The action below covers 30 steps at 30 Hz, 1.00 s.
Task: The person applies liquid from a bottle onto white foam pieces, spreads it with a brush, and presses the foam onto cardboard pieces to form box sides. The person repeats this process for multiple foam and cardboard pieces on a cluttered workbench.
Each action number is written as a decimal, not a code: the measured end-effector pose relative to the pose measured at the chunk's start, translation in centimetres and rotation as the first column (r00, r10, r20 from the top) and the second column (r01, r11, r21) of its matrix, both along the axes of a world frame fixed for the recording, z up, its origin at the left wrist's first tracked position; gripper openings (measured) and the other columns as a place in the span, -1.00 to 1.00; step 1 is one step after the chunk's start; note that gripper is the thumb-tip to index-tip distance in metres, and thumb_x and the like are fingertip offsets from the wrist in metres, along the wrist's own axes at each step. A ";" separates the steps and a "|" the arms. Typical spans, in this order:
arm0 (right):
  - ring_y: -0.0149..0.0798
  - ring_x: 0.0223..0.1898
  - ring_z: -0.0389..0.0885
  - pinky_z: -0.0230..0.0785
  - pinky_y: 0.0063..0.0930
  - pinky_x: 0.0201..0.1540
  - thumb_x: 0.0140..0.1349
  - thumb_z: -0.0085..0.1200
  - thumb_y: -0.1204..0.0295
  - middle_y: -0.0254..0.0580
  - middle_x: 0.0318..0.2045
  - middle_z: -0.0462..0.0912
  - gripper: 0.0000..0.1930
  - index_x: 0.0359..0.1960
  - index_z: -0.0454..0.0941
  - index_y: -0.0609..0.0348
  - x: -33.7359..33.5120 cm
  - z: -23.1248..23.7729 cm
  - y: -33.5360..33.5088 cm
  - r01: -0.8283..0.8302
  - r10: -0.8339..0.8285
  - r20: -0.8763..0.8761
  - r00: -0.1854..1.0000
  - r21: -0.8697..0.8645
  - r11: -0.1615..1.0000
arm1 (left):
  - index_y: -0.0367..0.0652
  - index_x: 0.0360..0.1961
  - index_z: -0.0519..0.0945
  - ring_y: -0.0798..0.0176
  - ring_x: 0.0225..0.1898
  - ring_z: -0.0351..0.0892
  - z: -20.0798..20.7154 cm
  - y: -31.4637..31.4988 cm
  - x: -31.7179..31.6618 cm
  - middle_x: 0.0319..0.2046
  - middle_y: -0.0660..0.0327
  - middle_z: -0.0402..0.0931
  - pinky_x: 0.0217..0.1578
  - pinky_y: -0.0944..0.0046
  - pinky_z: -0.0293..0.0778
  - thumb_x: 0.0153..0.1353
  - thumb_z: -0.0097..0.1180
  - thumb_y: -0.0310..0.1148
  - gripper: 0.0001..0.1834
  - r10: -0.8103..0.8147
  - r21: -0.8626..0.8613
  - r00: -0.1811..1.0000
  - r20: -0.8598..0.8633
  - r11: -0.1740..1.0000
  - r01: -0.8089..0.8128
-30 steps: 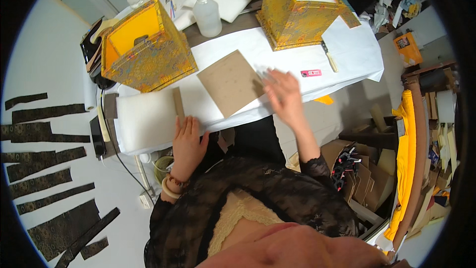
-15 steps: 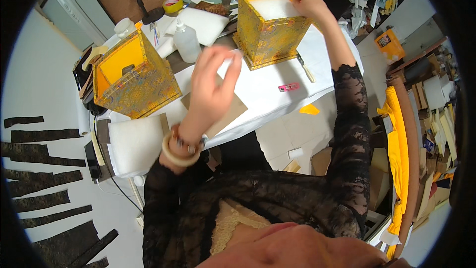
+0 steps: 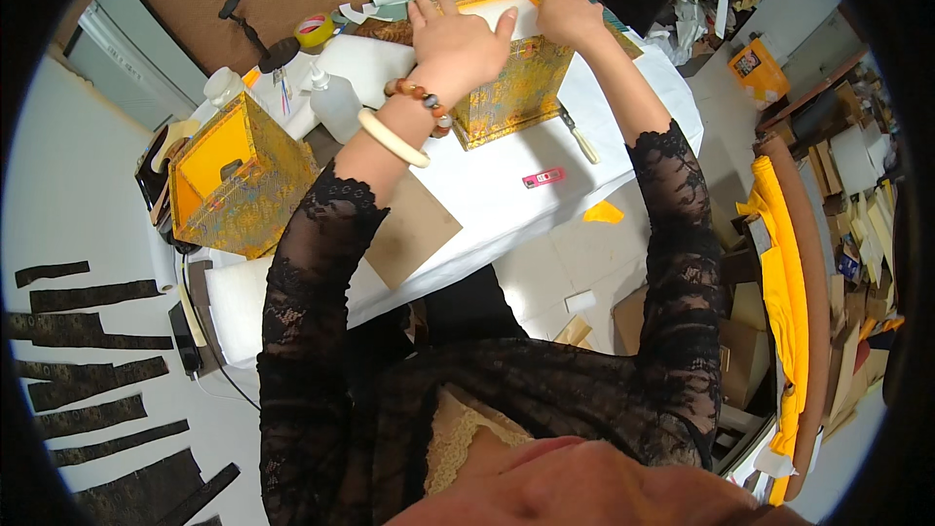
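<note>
On the white-covered table stands an open-topped box (image 3: 521, 83) in gold patterned brocade, on a wider base, with a white foam pad (image 3: 502, 17) inside its yellow-edged top. My left hand (image 3: 460, 44) lies spread over the left rim, thumb reaching above the opening; its fingertips pass beyond the far left edge. With curled fingers my right hand (image 3: 570, 18) grips the rim at the far right corner; its fingertips are hidden. A second brocade box (image 3: 243, 203), tilted in view, shows a yellow lining and a dark notch. A pale-handled knife (image 3: 581, 141) lies beside the first box's base.
A small pink item (image 3: 543, 178) and a brown board (image 3: 414, 234) lie on the near table side. A translucent bottle (image 3: 334, 105), white foam (image 3: 365, 63), a tape roll (image 3: 314, 31) and a dark stand (image 3: 278, 54) occupy the back left. Dark fabric strips (image 3: 93, 294) lie at far left.
My left hand has moved from above the table's middle up and right onto the box's left rim, its fingers spreading. My right hand stays on the box's far right corner. The view has shifted slightly.
</note>
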State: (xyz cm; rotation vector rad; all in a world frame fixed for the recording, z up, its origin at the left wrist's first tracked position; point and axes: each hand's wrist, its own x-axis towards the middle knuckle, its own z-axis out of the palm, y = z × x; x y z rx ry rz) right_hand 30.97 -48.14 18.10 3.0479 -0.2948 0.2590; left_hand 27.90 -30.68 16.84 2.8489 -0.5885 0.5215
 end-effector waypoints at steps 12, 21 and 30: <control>0.01 0.00 0.61 0.40 -0.15 0.08 0.15 -0.05 0.34 0.10 -0.05 0.62 -0.61 -0.02 0.60 0.21 3.4 -0.5 -3.1 -0.051 0.014 0.101 0.995 0.367 0.929 | -0.47 0.01 0.54 -0.45 0.41 -0.41 -0.1 -0.5 0.8 0.37 -0.42 -0.22 0.38 -0.12 -0.35 0.31 -0.39 0.19 -0.17 -0.090 -0.482 0.939 -0.332 0.872 -0.087; -0.48 -0.47 0.49 0.33 -0.64 -0.40 0.36 -0.15 0.38 -0.33 -0.45 0.56 -0.78 -0.24 0.53 0.24 -8.9 10.4 1.8 -0.487 -0.056 0.509 0.859 0.846 0.215 | -0.35 -0.09 0.46 0.32 -0.05 0.44 7.7 3.8 -4.0 -0.06 0.17 0.46 0.01 0.31 0.36 0.33 0.04 -0.34 -0.73 -0.696 -0.988 0.708 -0.116 0.155 -0.010; -0.20 0.01 0.54 0.50 -0.44 -0.04 0.09 0.11 0.71 -0.10 -0.07 0.53 -0.51 0.12 0.46 0.26 -20.0 1.5 7.2 -0.925 0.230 0.917 0.325 0.259 0.276 | -0.31 0.33 0.09 0.18 0.23 0.26 -0.5 10.0 -14.8 0.25 0.08 0.25 0.23 0.11 0.17 0.37 -0.13 -0.07 -0.33 -0.351 -0.907 0.874 0.335 -0.372 0.198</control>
